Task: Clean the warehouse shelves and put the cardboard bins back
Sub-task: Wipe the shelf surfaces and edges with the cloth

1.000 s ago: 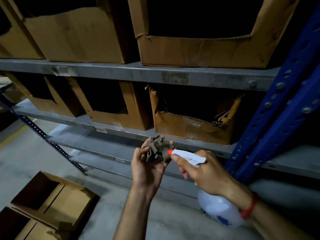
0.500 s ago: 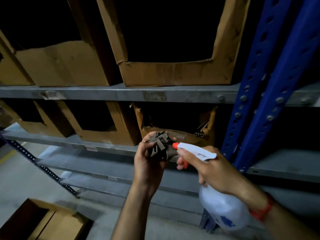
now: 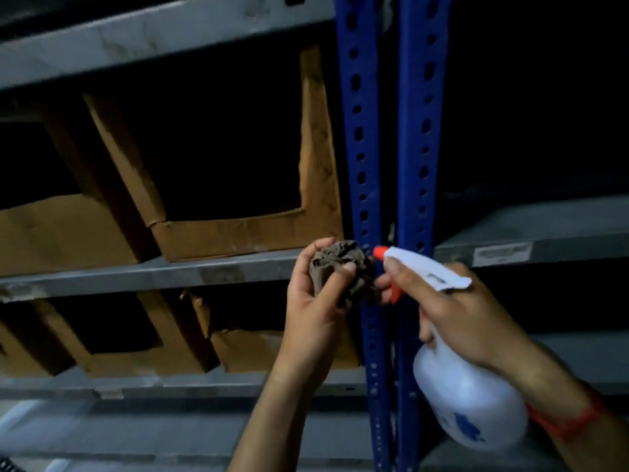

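Holding a crumpled brown rag [image 3: 340, 265] in my left hand [image 3: 313, 311], I keep it in the middle of the picture. My fingers curl round the back of the rag and my thumb [image 3: 335, 284] presses on its front. The rag sits bunched up between them and pokes out over the top of my hand.

My right hand [image 3: 469, 321] grips the neck of a white spray bottle [image 3: 466, 400], just to the right of the rag. One finger lies along the side of the white sprayer head. Other fingers curl round the orange trigger [image 3: 394, 291]. The orange tip [image 3: 378, 252] points left at the rag and is just beside it. I cannot tell if they touch.

A red band [image 3: 571, 420] is on my right wrist, at the lower right. Behind my hands, two blue posts [image 3: 360, 148] with holes run up the middle. On the left, open cardboard bins [image 3: 238, 233] sit on grey shelves [image 3: 170, 270], some higher and some lower. At the right, another grey shelf has a white label [image 3: 502, 253] on its front edge.
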Tool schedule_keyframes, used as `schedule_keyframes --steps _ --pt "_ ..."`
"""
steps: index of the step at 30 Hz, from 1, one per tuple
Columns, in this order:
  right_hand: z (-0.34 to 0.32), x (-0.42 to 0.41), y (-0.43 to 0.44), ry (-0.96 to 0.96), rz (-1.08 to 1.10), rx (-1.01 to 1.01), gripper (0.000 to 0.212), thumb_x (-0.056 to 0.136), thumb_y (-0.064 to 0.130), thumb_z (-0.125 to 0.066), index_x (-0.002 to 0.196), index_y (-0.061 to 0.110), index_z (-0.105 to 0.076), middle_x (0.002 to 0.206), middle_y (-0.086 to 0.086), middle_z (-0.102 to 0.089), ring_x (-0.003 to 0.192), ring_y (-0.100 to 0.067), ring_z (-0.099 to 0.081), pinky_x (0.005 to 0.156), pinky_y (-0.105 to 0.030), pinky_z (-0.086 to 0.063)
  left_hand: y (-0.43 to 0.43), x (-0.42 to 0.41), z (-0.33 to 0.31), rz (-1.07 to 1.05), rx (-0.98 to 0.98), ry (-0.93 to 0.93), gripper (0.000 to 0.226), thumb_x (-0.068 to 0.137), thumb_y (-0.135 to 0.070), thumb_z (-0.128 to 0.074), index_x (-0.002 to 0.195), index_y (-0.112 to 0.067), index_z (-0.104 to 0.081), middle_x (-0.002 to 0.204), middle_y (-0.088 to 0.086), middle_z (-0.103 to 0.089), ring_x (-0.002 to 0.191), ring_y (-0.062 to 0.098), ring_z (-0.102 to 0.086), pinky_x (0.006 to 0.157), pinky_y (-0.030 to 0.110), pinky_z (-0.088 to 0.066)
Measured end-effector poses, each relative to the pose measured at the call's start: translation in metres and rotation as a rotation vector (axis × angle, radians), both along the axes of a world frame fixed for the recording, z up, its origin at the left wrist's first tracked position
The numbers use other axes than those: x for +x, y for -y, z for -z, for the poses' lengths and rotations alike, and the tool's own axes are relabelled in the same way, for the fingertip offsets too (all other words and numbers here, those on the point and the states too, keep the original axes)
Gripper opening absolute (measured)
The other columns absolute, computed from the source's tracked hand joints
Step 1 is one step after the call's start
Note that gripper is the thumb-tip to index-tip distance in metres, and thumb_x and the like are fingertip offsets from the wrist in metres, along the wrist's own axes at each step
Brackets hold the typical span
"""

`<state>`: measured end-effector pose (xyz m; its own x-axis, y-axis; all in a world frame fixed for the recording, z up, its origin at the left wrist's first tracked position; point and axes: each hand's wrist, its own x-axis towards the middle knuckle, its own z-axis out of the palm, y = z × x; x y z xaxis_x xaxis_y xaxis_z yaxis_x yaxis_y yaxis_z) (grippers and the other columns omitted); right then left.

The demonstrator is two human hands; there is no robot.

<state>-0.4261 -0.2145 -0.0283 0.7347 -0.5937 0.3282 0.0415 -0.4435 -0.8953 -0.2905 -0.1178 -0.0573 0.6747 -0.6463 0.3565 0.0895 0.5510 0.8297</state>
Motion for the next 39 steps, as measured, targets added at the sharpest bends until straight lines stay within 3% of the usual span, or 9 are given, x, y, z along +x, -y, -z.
schedule_keyframes --steps 5,13,19,21,25,28,34,37,39 --pt "-0.049 -0.024 0.045 0.194 0.224 -0.041 0.050 0.078 0.071 -0.051 0.095 0.030 -0.073 0.083 0.007 -0.076 0.041 -0.022 -0.057 0.043 -0.034 -0.050 0.059 -0.050 -0.020 -0.230 -0.041 0.360 0.029 0.096 -0.004 -0.062 0.122 -0.010 -0.052 0.111 0.011 -0.066 0.106 0.030 -0.065 0.095 0.050 -0.053" --pt "-0.104 -0.028 0.140 0.371 0.559 -0.090 0.049 0.091 0.062 -0.055 0.081 0.017 -0.073 0.075 0.003 -0.075 0.036 -0.015 -0.056 0.039 -0.024 -0.043 0.113 -0.082 -0.025 -0.266 0.009 0.524 0.029 0.094 -0.004 -0.065 0.119 -0.015 -0.054 0.110 0.001 -0.064 0.103 0.011 -0.064 0.094 0.027 -0.052" --pt "-0.105 0.008 0.209 0.369 0.649 -0.156 0.048 0.087 0.057 -0.058 0.089 0.012 -0.074 0.065 -0.009 -0.068 0.060 -0.032 -0.066 0.057 -0.049 -0.056 0.114 -0.074 -0.012 -0.325 0.040 0.572 0.030 0.096 -0.008 -0.063 0.120 -0.021 -0.052 0.114 -0.003 -0.061 0.108 0.008 -0.061 0.094 0.017 -0.046" --pt "-0.094 0.022 0.226 0.387 0.639 -0.164 0.040 0.090 0.044 -0.058 0.090 0.006 -0.070 0.066 -0.011 -0.064 0.066 -0.032 -0.065 0.060 -0.041 -0.053 0.108 -0.073 -0.007 -0.330 0.043 0.571 0.030 0.096 -0.009 -0.063 0.120 -0.023 -0.052 0.113 -0.003 -0.062 0.107 0.009 -0.062 0.093 0.018 -0.047" --pt "-0.085 0.045 0.245 0.430 0.671 -0.165 0.034 0.088 0.037 -0.052 0.059 0.021 -0.046 0.059 0.010 -0.050 0.068 -0.012 -0.056 0.057 -0.016 -0.037 0.086 -0.065 0.008 -0.325 0.078 0.523 0.032 0.095 -0.008 -0.063 0.120 -0.023 -0.051 0.105 -0.013 -0.063 0.101 0.006 -0.063 0.085 0.013 -0.048" --pt "-0.083 0.054 0.255 0.406 0.695 -0.187 0.037 0.091 0.031 -0.052 0.057 0.019 -0.044 0.057 0.010 -0.048 0.071 -0.009 -0.055 0.049 -0.010 -0.031 0.064 -0.053 0.024 -0.338 0.128 0.483 0.033 0.094 -0.012 -0.063 0.122 -0.026 -0.050 0.108 -0.012 -0.063 0.103 0.011 -0.064 0.090 0.024 -0.052" --pt "-0.083 0.056 0.262 0.394 0.801 -0.361 0.032 0.080 0.049 -0.042 0.080 0.020 -0.053 0.079 -0.002 -0.059 0.078 -0.013 -0.059 0.067 -0.030 -0.042 0.026 -0.031 0.056 -0.368 0.213 0.338 0.035 0.094 -0.015 -0.062 0.125 -0.023 -0.048 0.108 -0.009 -0.067 0.103 0.014 -0.067 0.089 0.029 -0.056" --pt "-0.074 0.056 0.254 0.329 0.847 -0.438 0.062 0.078 0.057 -0.041 0.109 0.007 -0.060 0.114 -0.013 -0.064 0.109 -0.024 -0.061 0.094 -0.028 -0.042 0.009 -0.024 0.071 -0.338 0.253 0.236 0.036 0.095 -0.015 -0.061 0.127 -0.022 -0.047 0.106 -0.009 -0.069 0.101 0.014 -0.069 0.083 0.025 -0.056" --pt "-0.057 0.056 0.230 0.257 0.886 -0.457 0.090 0.080 0.065 -0.044 0.144 0.002 -0.040 0.145 -0.015 -0.047 0.136 -0.027 -0.044 0.114 -0.029 -0.030 -0.002 -0.019 0.078 -0.311 0.290 0.172 0.033 0.096 -0.014 -0.059 0.126 -0.021 -0.047 0.104 -0.011 -0.069 0.101 0.014 -0.069 0.083 0.025 -0.057"
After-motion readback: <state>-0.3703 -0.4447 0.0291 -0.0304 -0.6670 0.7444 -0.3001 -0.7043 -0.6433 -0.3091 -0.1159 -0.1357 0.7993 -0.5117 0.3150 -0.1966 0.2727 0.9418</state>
